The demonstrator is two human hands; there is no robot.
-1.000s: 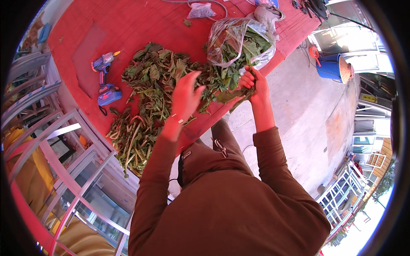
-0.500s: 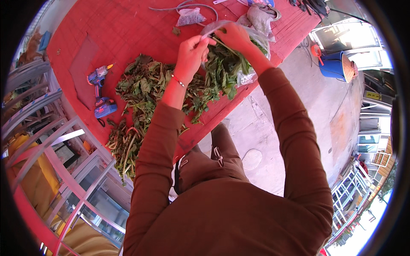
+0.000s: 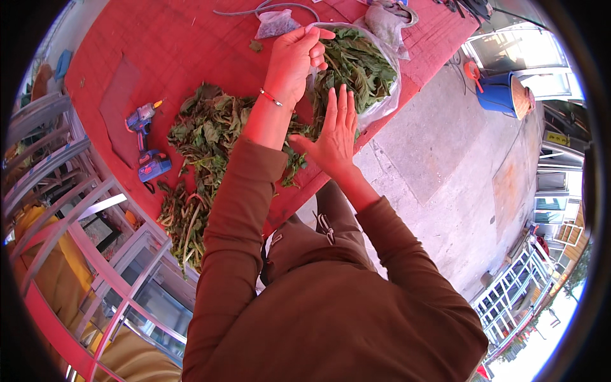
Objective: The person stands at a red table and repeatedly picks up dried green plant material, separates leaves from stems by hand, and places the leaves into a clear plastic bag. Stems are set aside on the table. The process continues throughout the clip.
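Between the thumb and fingers of my left hand (image 3: 294, 60) the rim of a clear plastic bag (image 3: 386, 109) is pinched. The bag lies on its side with its mouth facing me, stuffed with wilted green leaves (image 3: 361, 67). My right hand (image 3: 333, 135) is open, fingers spread and pointing away from me, at the leafy stems by the bag's mouth. Whether its fingertips touch them I cannot tell. To the left, a loose pile of leafy greens (image 3: 213, 137) spreads over the red tabletop (image 3: 121, 38), partly behind my left forearm.
A cordless drill (image 3: 147, 137) lies left of the pile. Beyond my left hand are a small bag of dark bits (image 3: 277, 23) and a grey cable (image 3: 238, 13). A grey cloth (image 3: 387, 24) lies behind the big bag. Metal frames (image 3: 95, 239) stand left; a blue bucket (image 3: 496, 97) stands right.
My right hand has left the inside of the bag and come back toward me, opening flat. The bag now gapes wider, showing more leaves. My left hand keeps its pinch, slightly farther from me.
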